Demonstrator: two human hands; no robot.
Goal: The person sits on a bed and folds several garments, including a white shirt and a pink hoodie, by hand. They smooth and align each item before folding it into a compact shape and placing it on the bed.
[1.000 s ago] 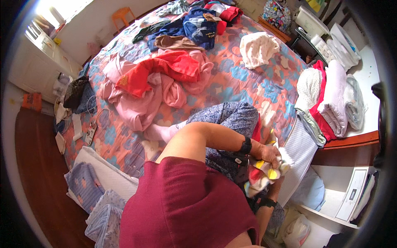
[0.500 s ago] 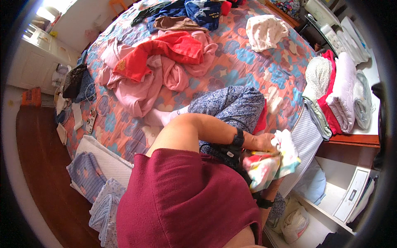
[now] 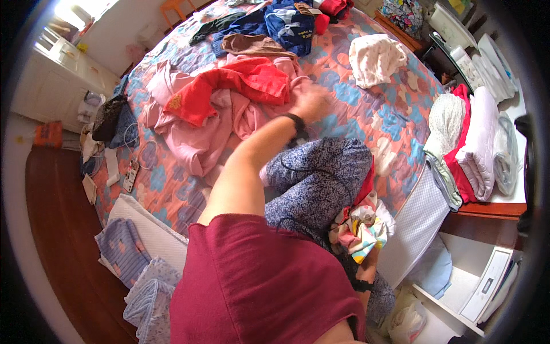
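Note:
My left hand (image 3: 314, 103), smeared by motion, is over the bed beside the pink clothing (image 3: 197, 146) and the red garment (image 3: 246, 77). Its fingers do not show clearly. At the right, my right hand (image 3: 370, 262) holds a bunched multicoloured cloth (image 3: 361, 232), white with yellow, red and teal patches. The cloth covers most of its fingers. Just beyond this bundle lies a bright red cloth (image 3: 366, 186), beside my knees in blue patterned trousers (image 3: 321, 172).
The bed has a flowered cover (image 3: 344, 97). Dark blue clothes (image 3: 289, 28) lie at the far side, a white spotted cloth (image 3: 375, 60) at the far right. Folded bedding (image 3: 472, 149) stands right, above an open drawer (image 3: 487, 281). Folded blue cloths (image 3: 123, 246) lie left.
My left hand has let go of the multicoloured cloth and moved up and left to the pink pile. The cloth is now bunched at my right hand. The view has shifted slightly.

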